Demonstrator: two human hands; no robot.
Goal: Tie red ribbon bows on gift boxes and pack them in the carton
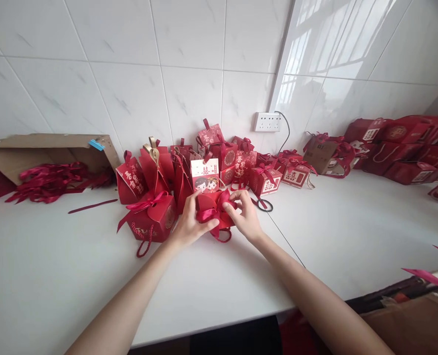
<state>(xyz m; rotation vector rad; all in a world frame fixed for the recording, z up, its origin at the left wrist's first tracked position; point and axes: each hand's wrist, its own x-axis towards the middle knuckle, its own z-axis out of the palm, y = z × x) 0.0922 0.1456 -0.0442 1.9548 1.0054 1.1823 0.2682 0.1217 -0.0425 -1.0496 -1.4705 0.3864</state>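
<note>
Red gift box (206, 201) between left hand (188, 223), clasping its side, and right hand (248, 218), pinching satin ribbon (207, 215). Box likely light, stiff, dentable: hold by sides. Ribbon probably soft, slippery: pinch close to box.

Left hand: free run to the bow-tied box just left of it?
Likely yes: that bow-tied box sits right beside the left hand, nothing visible between. The hand is on another ribboned box, though, so it would probably have to leave that first.
</note>
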